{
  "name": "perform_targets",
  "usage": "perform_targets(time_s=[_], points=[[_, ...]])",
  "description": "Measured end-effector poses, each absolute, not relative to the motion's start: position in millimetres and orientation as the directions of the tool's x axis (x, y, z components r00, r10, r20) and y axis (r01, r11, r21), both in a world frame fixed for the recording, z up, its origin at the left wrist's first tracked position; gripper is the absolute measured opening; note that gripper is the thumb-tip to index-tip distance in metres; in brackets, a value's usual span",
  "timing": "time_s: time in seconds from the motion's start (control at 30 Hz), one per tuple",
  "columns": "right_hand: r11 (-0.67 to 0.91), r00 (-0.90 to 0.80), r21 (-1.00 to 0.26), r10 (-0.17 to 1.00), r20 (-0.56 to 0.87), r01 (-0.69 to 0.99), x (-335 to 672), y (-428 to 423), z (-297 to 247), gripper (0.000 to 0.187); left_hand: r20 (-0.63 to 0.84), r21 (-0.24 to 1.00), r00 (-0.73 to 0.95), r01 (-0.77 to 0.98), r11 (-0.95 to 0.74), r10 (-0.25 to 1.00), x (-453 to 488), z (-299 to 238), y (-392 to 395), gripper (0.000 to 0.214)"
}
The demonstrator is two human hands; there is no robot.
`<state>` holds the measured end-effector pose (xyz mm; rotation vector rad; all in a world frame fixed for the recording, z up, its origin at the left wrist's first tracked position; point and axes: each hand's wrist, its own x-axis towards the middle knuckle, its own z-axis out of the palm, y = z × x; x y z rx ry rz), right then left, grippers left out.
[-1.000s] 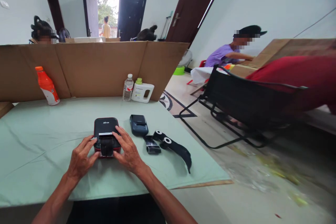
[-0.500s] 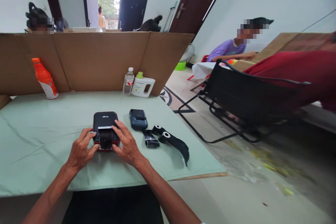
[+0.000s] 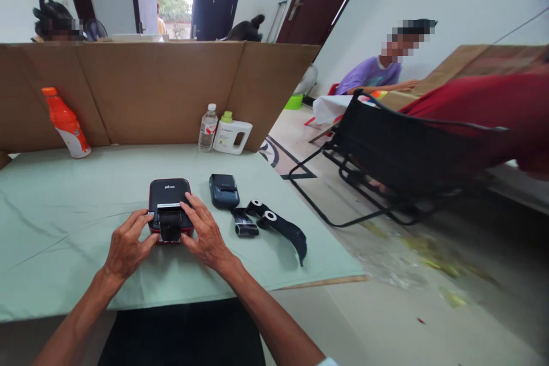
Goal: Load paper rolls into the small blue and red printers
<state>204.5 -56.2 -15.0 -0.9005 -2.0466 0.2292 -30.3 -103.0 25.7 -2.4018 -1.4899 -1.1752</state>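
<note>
A small black and red label printer sits on the pale green table cover in front of me. My left hand grips its left side with curled fingers. My right hand grips its right side, thumb and forefinger at the slot where a strip of black tape hangs out. A second, dark blue printer lies just to the right, with black ribbon rolls and a small black cartridge beside it.
A cardboard screen walls the table's far side. Against it stand an orange bottle, a water bottle and a white jug. A black folding chair and seated people are to the right; the table's front edge is close.
The view has tilted slightly, shifting everything up and left. Both hands stay on the printer in the same grip.
</note>
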Motion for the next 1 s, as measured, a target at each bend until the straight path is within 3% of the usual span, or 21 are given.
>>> perform_targets(time_s=[0.17,0.47,0.7,1.0], points=[[0.713,-0.362,-0.494,0.688,0.628,0.498,204,-56,-11,0.076,0.601,0.331,0.249,0.788,-0.519,0.76,-27,34,-103,0.025],[0.702,-0.416,-0.502,0.708,0.571,0.506,212,-53,7,0.073,0.568,0.385,0.252,0.759,-0.524,0.783,-30,42,-101,0.03],[0.737,-0.503,-0.561,0.671,0.544,0.377,228,-44,29,0.082,0.454,0.482,0.308,0.704,-0.521,0.836,-42,71,-95,0.022],[0.687,-0.498,-0.656,0.706,0.503,0.312,230,-18,52,0.061,0.422,0.51,0.343,0.676,-0.532,0.839,-50,76,-52,0.026]])
